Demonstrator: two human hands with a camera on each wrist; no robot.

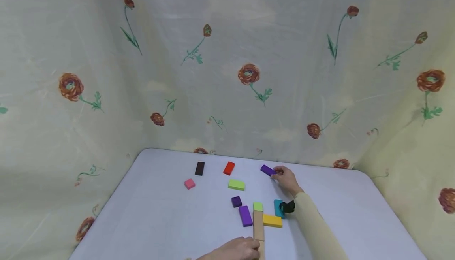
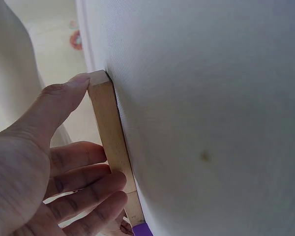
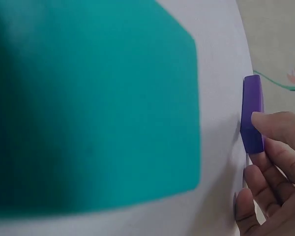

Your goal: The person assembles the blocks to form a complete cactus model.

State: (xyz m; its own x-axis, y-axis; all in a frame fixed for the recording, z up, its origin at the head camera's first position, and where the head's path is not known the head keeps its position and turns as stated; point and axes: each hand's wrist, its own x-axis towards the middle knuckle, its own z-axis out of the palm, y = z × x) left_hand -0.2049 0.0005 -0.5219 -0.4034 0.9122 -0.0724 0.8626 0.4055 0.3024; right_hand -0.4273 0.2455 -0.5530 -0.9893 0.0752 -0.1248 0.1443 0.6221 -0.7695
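Observation:
At the far side of the table, my right hand (image 1: 287, 180) pinches a purple block (image 1: 266, 169) between thumb and fingers. The right wrist view shows the thumb on the purple block's (image 3: 252, 101) face, with the block at the table surface. My left hand (image 1: 237, 249) is low in the head view, at the near end of a row of wooden blocks (image 1: 258, 226). In the left wrist view its thumb touches one end of a wooden block (image 2: 108, 125), and bent fingers lie against its side. A light green block (image 1: 258, 206) caps the row's far end.
Beside the row lie a purple block (image 1: 245, 215), a yellow block (image 1: 272, 221) and a teal block (image 1: 278, 208), the last under the right wrist. Farther out are a dark purple cube (image 1: 236, 201), green (image 1: 236, 185), red (image 1: 229, 168), black (image 1: 200, 168) and pink (image 1: 190, 183) blocks.

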